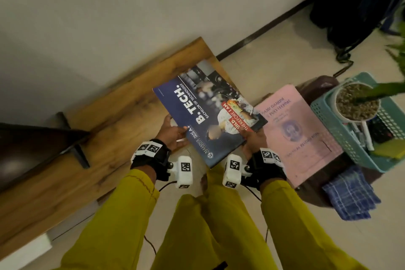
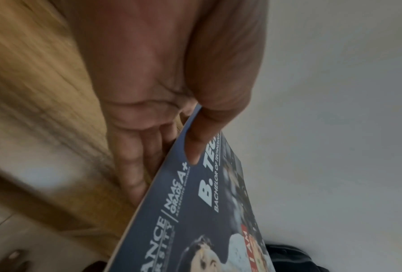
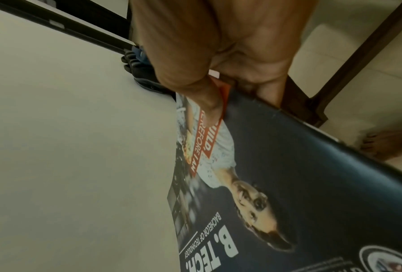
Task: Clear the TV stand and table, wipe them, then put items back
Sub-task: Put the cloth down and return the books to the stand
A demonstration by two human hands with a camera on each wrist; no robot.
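Note:
A blue brochure [image 1: 206,114] printed "B. TECH." hangs in the air above the right end of the wooden TV stand [image 1: 105,120]. My left hand [image 1: 173,132] pinches its left edge, thumb on the cover and fingers [image 2: 134,165] underneath the brochure [image 2: 202,211]. My right hand [image 1: 252,140] pinches the near right corner, thumb on the red banner of the brochure [image 3: 276,184]. A pink booklet [image 1: 300,136] lies flat on the small dark table [image 1: 317,85] to the right.
A teal basket [image 1: 328,114] on the dark table holds a white potted plant [image 1: 357,103], pens and a yellow sponge. A blue checked cloth [image 1: 350,197] hangs off the table's near edge. A dark TV [image 1: 32,149] stands at the stand's left. Black bags [image 1: 355,0] sit at the wall.

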